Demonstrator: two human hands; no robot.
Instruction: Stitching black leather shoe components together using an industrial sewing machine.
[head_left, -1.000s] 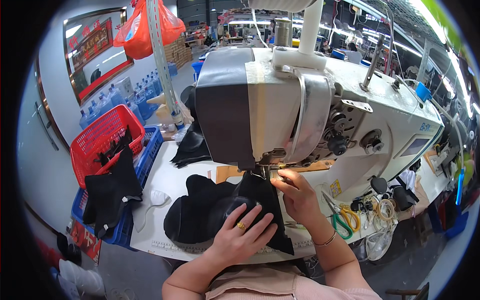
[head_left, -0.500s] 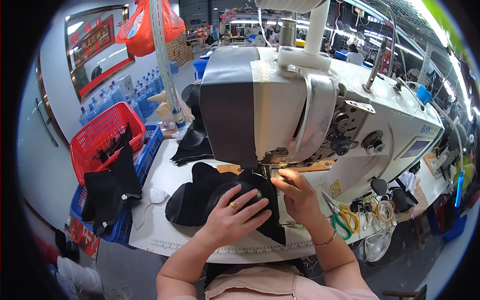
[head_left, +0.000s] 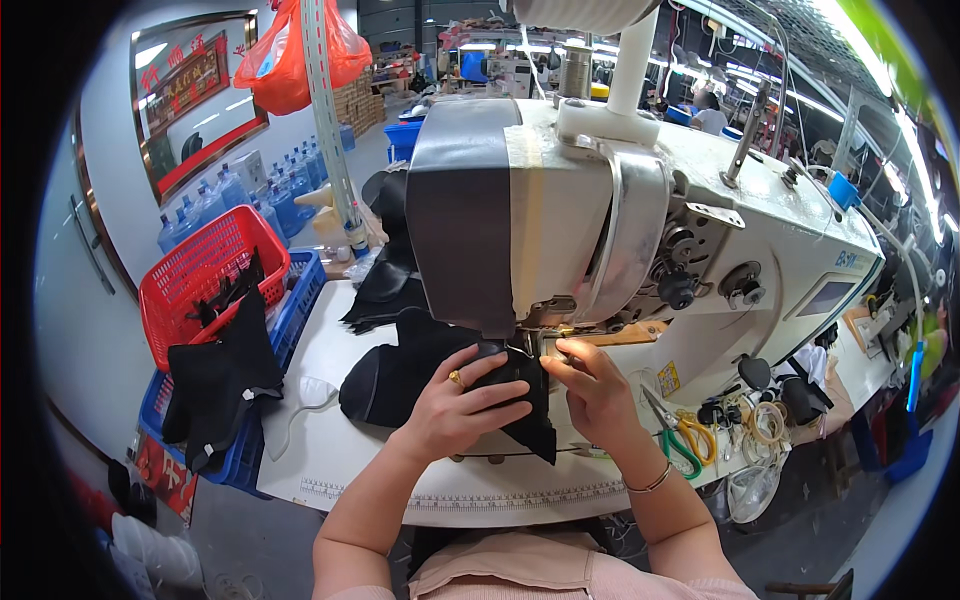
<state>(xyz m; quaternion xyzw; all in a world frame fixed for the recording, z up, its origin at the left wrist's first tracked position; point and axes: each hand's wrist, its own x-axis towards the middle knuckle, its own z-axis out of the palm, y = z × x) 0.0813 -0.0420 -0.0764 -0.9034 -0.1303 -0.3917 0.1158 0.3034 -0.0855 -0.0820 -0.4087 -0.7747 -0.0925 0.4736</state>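
Under the head of a sewing machine (head_left: 560, 220) lies a black leather-like workpiece (head_left: 385, 390) with a matte side and seamed, curved edges. My left hand (head_left: 465, 405), a gold ring on one finger, rests on it with the fingers spread, just left of the needle area. Close to the presser foot (head_left: 527, 345), at the workpiece's right edge, my right hand (head_left: 595, 390) has thumb and forefinger pinched together. Something small and dark shows at the fingertips, too small to name. The needle point is hidden.
Scissors with green and yellow handles (head_left: 690, 440), tape rolls (head_left: 768, 422) and small parts lie right of my right hand. At left, black pieces (head_left: 225, 385) hang over a red basket (head_left: 215, 275) and a blue crate (head_left: 235, 440). A ruler strip (head_left: 450, 498) edges the table.
The black workpiece has shifted away from me under the machine head, and its near corner has turned slightly left. My left hand has moved along with it; my right hand stays almost still.
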